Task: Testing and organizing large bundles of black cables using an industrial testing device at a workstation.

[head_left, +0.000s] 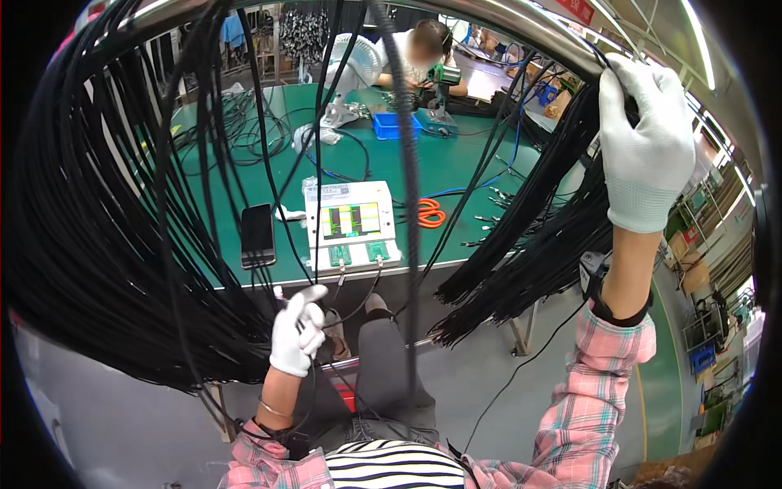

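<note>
Both my hands wear white gloves. My right hand (649, 147) is raised high at the right end of the metal rail (544, 31), its thumb and fingers closed on a black cable over the bundle hanging there (554, 200). Low in front of me, my left hand (298, 332) is closed with a black cable in its fingers; a small pale connector (279, 292) shows beside them. On the green table, just beyond that hand, sits a white tester box (316, 198) with a lit screen. Thin leads run down from two green boards at its front.
A thick bundle of black cables (90, 244) hangs at my left. On the green table (244, 155) lie a dark phone (257, 235), orange-handled scissors (430, 213) and coiled cables. Farther back stand a blue bin (397, 127) and white fan (356, 63), with a person (401, 57) seated behind.
</note>
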### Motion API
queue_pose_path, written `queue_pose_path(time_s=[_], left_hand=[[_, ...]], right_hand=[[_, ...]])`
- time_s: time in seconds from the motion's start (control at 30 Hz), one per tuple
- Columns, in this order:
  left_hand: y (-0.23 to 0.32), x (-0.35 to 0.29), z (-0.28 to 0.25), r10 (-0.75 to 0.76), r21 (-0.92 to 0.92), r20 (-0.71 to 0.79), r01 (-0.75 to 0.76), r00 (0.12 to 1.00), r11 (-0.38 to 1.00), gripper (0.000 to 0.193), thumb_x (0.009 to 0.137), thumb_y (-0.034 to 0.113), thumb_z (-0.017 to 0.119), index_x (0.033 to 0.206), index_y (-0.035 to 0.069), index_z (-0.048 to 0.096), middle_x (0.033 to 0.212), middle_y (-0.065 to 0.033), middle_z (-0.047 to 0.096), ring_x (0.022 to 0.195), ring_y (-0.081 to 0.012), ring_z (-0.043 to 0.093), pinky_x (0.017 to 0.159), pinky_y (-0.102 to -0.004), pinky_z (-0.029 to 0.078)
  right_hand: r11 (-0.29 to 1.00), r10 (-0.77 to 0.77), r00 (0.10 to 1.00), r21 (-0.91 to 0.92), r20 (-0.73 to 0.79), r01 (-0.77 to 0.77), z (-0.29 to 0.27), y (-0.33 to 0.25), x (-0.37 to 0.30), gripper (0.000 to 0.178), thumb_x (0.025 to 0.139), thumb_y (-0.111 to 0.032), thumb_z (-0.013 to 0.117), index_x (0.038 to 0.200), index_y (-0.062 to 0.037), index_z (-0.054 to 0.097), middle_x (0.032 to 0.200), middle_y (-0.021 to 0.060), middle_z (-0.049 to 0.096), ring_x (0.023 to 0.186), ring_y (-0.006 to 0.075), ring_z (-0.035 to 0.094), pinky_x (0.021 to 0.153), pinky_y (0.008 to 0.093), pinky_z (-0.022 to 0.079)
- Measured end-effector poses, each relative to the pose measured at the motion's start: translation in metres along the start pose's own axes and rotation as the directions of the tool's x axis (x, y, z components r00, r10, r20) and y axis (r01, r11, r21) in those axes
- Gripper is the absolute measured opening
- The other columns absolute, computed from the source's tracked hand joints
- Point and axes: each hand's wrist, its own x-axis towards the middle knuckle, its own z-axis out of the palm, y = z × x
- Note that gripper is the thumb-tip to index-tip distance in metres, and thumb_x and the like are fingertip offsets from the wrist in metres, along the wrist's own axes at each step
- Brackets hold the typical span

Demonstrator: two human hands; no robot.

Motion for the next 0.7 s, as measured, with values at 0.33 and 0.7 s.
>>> queue_pose_path(time_s=[0.33,0.7], left_hand=[[-0.055,-0.004,0.006,-0.544,0.355,0.153,0.468,0.825,0.809,0.048,0.102,0.035,0.039,0.125,-0.005,0.050,0.095,-0.0129,0.069,0.039,-0.0025,0.026,0.035,-0.0195,0.024],[-0.152,0.027,-0.021,-0.590,-0.032,-0.082,0.590,0.803,0.807,0.029,0.099,0.033,0.048,0.095,0.006,0.056,0.075,-0.0086,0.062,0.036,-0.0087,0.035,0.031,-0.0243,0.025]], right_hand=[[0.311,0.587,0.763,0.794,0.272,-0.522,0.032,-0.098,-0.060,0.038,0.080,0.002,0.067,0.115,0.0024,0.054,0.092,0.0060,0.064,0.082,0.0086,0.059,0.065,0.0196,0.046],[-0.489,-0.323,-0.032,-0.196,0.946,-0.850,-0.050,-0.196,-0.304,0.017,0.091,-0.014,0.057,0.091,0.0000,0.067,0.068,-0.0002,0.061,0.060,0.0058,0.052,0.055,0.0212,0.040]])
